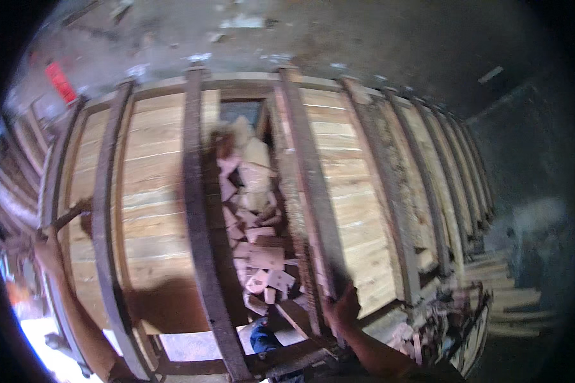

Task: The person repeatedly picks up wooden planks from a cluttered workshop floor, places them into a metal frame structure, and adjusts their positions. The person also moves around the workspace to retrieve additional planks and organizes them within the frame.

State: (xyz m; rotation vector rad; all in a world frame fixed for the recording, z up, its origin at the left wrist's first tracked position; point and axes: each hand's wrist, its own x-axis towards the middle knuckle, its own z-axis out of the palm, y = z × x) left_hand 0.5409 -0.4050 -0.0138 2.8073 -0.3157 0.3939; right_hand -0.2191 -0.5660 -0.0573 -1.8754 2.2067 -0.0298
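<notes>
A large slatted frame of dark upright bars, with light wooden boards (156, 210) stacked between them, stands in front of me. At its left side, my left hand (50, 254) is closed around a short dark stick-like tool (70, 216); its far end is too blurred to name. My right hand (344, 311) is wrapped round the lower part of a dark bar (314, 210) right of the middle. Between this bar and the middle-left bar (201, 191) is a gap showing a heap of wood offcuts (262, 255).
More wood scraps (421, 338) lie piled at the lower right, beside stacked long wood strips (514, 300). A red strip (60, 82) lies beyond the frame's far left corner. Grey floor (390, 38) with scattered debris stretches behind. My foot (263, 338) shows below the gap.
</notes>
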